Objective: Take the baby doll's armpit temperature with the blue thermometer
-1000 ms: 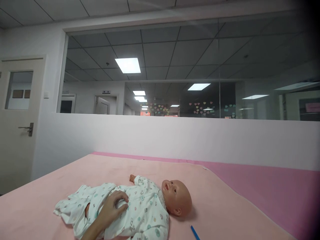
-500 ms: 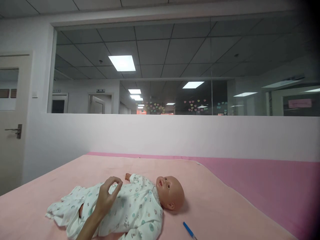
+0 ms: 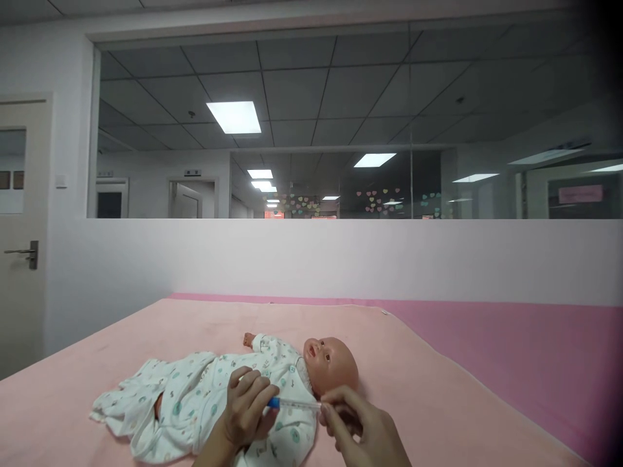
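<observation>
"Across the near part of the pink surface (image 3: 438, 402), a doll (image 3: 211, 386) lies face up, its head to the right. Where's the slim clear tube (image 3: 299, 405)?"

"Held nearly level over the doll's near side, as seen from here. I can't tell whether it touches the printed garment (image 3: 182, 395)."

"What has hold of it?"

"Both ends are taken. The left hand (image 3: 246, 405) is curled closed about the blue end (image 3: 274, 403); the right hand (image 3: 363, 421) pinches the clear end between thumb and forefinger, its other fingers bent in loosely."

"How far along would you call it?"

"The tube is off the surface and gripped, so I'd count that part done. Blue end and clear part line up with no gap I can make out; I'd judge they haven't been parted, if they part at all."

"And the doll?"

"Dressed, the garment over its trunk, a bit of leg (image 3: 158, 405) showing at left. Nothing there looks begun."
</observation>
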`<state>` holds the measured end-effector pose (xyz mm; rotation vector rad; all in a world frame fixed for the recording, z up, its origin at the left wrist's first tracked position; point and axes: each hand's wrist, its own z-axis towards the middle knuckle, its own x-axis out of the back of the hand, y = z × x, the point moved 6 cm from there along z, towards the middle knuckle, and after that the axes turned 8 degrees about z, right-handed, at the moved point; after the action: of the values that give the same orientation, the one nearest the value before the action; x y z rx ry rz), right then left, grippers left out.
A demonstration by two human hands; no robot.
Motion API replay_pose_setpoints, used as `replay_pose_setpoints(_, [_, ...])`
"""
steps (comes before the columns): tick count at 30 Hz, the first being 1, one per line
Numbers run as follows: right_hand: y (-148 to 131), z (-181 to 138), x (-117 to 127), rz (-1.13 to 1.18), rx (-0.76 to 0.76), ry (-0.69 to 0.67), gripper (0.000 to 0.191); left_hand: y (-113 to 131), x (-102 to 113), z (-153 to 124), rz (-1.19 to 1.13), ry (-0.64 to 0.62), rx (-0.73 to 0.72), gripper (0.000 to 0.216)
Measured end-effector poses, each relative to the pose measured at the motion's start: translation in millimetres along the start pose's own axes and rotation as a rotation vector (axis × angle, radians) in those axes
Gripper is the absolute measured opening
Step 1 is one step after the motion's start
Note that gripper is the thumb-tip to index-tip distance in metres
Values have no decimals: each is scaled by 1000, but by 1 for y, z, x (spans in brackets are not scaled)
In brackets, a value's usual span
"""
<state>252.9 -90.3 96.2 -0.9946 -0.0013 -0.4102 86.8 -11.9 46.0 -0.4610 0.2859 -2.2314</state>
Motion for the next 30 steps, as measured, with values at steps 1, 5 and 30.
replay_pose_setpoints(1, [0,4,-5,20,2,-4,29,-2,1,0,-10,-6,8,16])
replay_pose_setpoints(5, [0,21,-28,-75,44,3,33,-7,4,3,10,9,44,16])
replay_pose_setpoints(30, [-49,104,35,333,261,46,48,-34,-37,0,-272,-342,601,31])
